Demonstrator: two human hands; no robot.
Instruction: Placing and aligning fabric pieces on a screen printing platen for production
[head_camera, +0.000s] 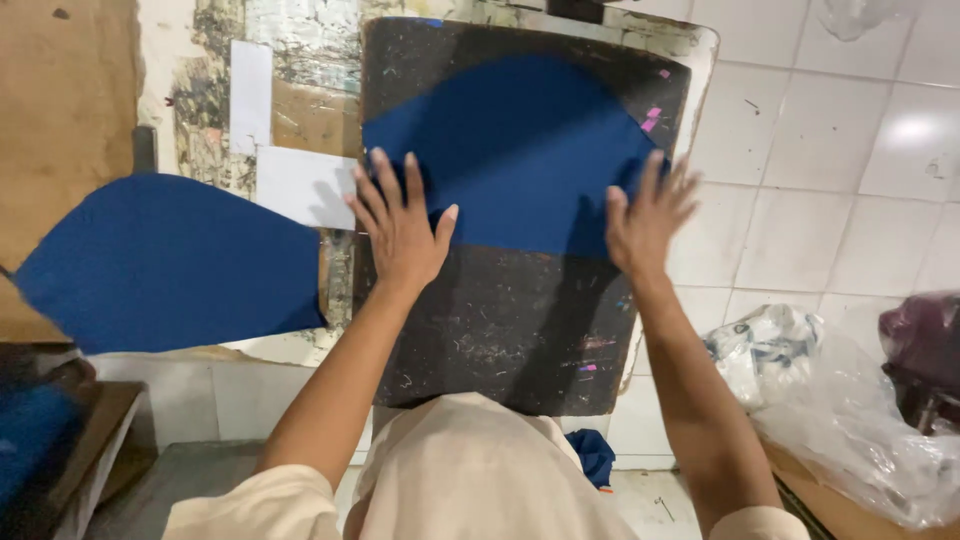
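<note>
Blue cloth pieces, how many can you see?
3: one blue piece on the black board under both hands, one blue stack at left, one blue scrap below. More may be hidden.

A deep blue fabric piece (510, 150) lies flat on a black, paint-flecked board (510, 320). Its top edge curves in a broad arc, and its lower edge runs nearly straight across the board's middle. The cloth covers the board's upper half and leaves the lower half bare. Both lower corners sit under spread hands: the left hand (400, 225) presses the left corner, the right hand (645, 220) the right corner, fingers (380, 180) flat on the cloth.
</note>
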